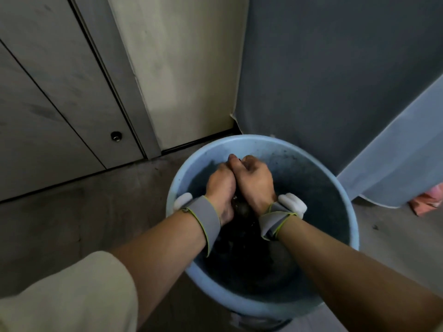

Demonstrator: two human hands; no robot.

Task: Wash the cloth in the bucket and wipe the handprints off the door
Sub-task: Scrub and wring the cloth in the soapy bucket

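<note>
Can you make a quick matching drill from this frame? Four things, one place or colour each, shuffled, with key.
Things:
1. bucket
2. cloth
3. wrist straps
4. door

Descriptions:
A. dark, squeezed between the left hand and right hand
B. light blue, standing on the floor
C. grey panel at upper left
D. grey with yellow-green edging

Pairs: 1-B, 2-A, 3-D, 4-C

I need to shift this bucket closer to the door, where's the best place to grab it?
Take the bucket by its rim at the left and right sides, coming down from above with both hands. No handle shows, the round rim is exposed all round, and it holds dark water, so a level two-sided grip should limit sloshing.
</note>
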